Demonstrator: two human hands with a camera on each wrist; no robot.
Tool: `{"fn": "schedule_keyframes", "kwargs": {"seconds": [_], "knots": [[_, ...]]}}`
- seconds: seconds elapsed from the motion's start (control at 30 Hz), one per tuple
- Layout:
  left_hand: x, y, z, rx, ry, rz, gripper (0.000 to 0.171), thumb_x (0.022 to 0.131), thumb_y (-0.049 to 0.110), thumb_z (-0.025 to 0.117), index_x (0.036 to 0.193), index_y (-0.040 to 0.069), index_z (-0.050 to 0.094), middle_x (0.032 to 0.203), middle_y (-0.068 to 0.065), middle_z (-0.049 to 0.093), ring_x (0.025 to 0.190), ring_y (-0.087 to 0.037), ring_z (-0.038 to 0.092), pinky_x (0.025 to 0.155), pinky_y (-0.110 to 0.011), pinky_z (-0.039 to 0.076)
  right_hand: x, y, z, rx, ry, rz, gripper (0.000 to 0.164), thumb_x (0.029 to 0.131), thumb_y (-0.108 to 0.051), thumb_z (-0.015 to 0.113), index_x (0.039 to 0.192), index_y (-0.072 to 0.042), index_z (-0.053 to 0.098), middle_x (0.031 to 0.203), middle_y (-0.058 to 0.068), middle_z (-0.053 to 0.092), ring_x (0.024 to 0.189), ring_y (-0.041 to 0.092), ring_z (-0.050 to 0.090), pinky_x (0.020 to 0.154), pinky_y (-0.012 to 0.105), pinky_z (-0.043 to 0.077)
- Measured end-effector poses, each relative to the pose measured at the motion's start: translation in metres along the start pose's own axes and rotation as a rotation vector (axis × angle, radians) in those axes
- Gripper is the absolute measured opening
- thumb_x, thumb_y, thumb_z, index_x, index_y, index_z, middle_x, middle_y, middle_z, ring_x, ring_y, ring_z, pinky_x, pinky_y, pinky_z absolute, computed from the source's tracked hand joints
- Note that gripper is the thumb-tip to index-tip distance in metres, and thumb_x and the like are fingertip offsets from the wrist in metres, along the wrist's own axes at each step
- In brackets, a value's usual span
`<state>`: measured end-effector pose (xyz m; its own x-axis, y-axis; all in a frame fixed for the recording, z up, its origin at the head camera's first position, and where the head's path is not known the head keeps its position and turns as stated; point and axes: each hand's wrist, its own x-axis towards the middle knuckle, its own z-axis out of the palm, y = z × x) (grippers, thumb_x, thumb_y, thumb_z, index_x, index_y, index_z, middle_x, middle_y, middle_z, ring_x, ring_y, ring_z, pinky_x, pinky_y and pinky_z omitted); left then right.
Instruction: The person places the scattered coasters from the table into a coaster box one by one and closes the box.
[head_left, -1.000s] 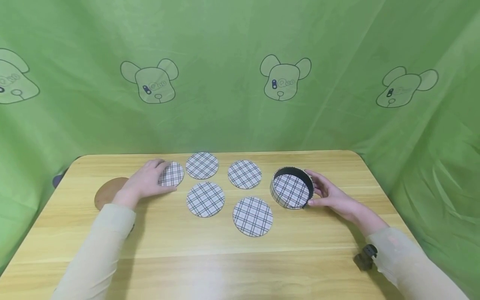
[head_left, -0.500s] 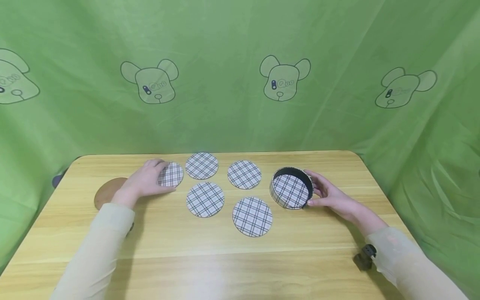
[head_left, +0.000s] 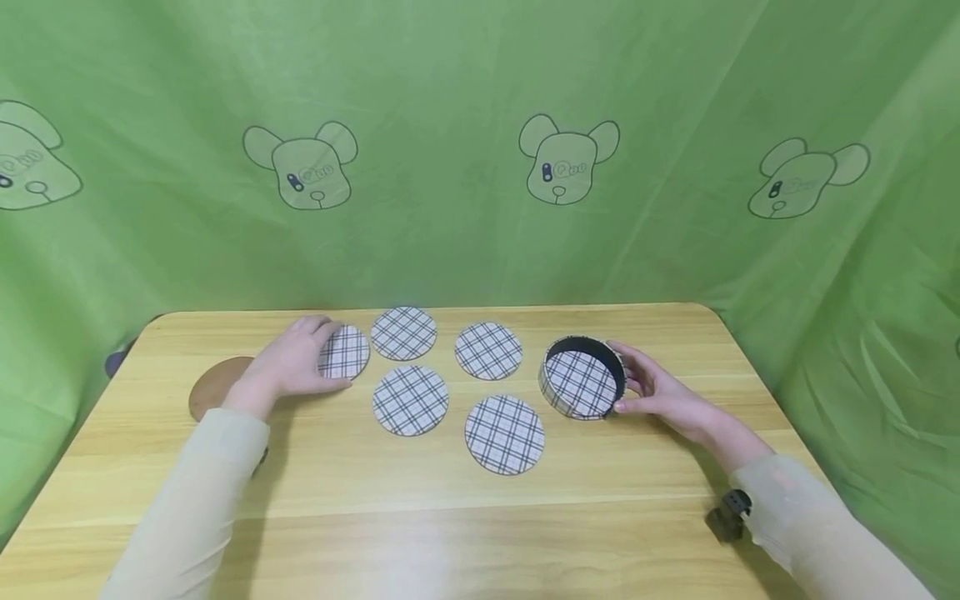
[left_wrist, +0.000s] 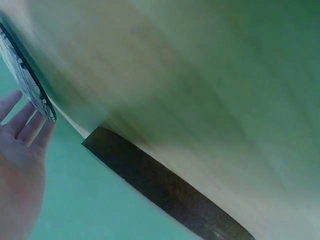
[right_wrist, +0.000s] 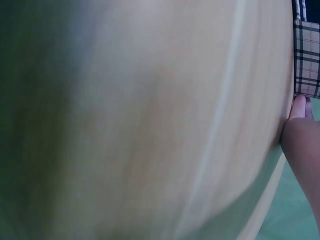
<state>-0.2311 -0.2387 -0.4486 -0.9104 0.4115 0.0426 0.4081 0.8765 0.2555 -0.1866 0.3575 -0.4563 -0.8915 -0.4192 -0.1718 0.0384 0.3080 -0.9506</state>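
Observation:
In the head view, my left hand [head_left: 296, 358] spans a plaid round coaster [head_left: 347, 352] at the back left, fingers at its far edge and thumb at its near edge. The hand covers the coaster's left part. In the left wrist view, the fingertips meet the patterned face of that coaster [left_wrist: 27, 75], close to its dark edge. On the right, my right hand [head_left: 663, 393] holds the side of a round coaster holder [head_left: 551, 392], thumb in front and fingers behind. The holder has plaid outside, a dark inner wall and a plaid round surface within.
Several more plaid coasters lie flat and apart mid-table, among them one nearest me [head_left: 505, 435] and one at the back [head_left: 403, 333]. A brown round disc [head_left: 213, 390] lies left, partly under the left wrist. Green cloth [head_left: 450, 167] hangs behind the wooden table [head_left: 420, 533].
The coaster under my left hand has shifted very slightly to the right, and a bit more of its pattern shows. My right hand and the holder look unchanged.

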Motion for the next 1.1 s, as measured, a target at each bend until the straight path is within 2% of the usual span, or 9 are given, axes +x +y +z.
{"fn": "schedule_keyframes", "kwargs": {"seconds": [0.2,0.47,0.73,1.1], "knots": [[0.001,0.002,0.001,0.034,0.019,0.019,0.103,0.078,0.052,0.086,0.155,-0.004,0.045,0.154,-0.028,0.048,0.144,-0.047,0.045,0.121,-0.066,0.042,0.000,-0.001,0.001,0.010,-0.004,-0.008,0.106,0.088,0.005,0.076,0.171,-0.009,0.011,0.172,0.033,0.010,0.131,-0.003,0.046,0.105,0.008,0.045],[0.003,0.010,0.001,0.063,0.043,0.039,0.101,0.077,0.052,0.083,0.154,-0.003,0.047,0.153,-0.027,0.049,0.144,-0.046,0.045,0.125,-0.064,0.038,0.000,-0.001,0.001,0.018,-0.007,-0.016,0.105,0.089,0.005,0.075,0.171,-0.009,0.010,0.171,0.034,0.010,0.129,-0.006,0.050,0.105,0.010,0.047],[0.009,0.015,0.005,0.080,0.058,0.066,0.105,0.073,0.055,0.081,0.154,-0.001,0.046,0.153,-0.025,0.048,0.145,-0.044,0.044,0.126,-0.062,0.037,-0.001,0.000,0.001,0.009,-0.004,-0.012,0.105,0.089,0.004,0.076,0.171,-0.010,0.012,0.170,0.032,0.015,0.133,-0.004,0.042,0.106,0.004,0.039],[0.014,0.027,0.010,0.088,0.072,0.117,0.103,0.074,0.057,0.078,0.153,-0.001,0.046,0.150,-0.024,0.049,0.144,-0.042,0.045,0.127,-0.060,0.037,-0.001,-0.002,0.001,0.011,-0.002,-0.004,0.105,0.089,0.003,0.076,0.171,-0.012,0.013,0.170,0.032,0.015,0.135,-0.002,0.039,0.106,0.003,0.039]]}}
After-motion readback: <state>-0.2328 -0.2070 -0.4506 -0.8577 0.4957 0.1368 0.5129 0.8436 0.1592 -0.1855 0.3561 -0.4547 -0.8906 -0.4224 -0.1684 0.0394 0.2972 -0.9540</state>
